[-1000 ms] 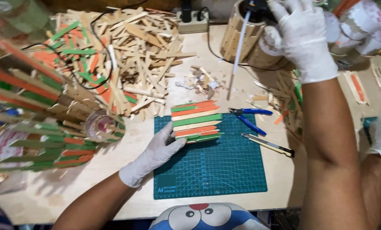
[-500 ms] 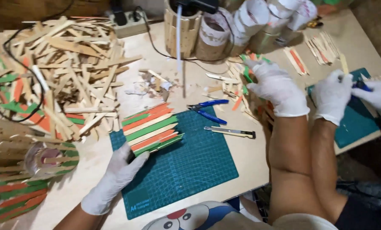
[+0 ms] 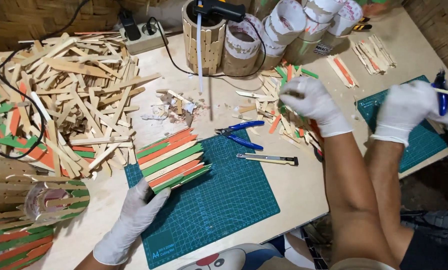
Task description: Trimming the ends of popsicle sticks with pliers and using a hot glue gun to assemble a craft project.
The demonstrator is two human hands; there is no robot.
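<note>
Two gloved hands work here. The left hand (image 3: 134, 220) rests open-fingered against the near edge of the striped stick panel (image 3: 171, 160) on the green cutting mat (image 3: 224, 200). The panel looks light, stiff and brittle at its glued joints; best held by its long edges. The right hand (image 3: 314, 102) pinches a stick from the loose sticks (image 3: 276, 107) farther right.

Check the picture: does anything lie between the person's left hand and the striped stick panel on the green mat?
Nothing visible does. The left hand already touches the near end of the stick panel on the green mat.
</note>
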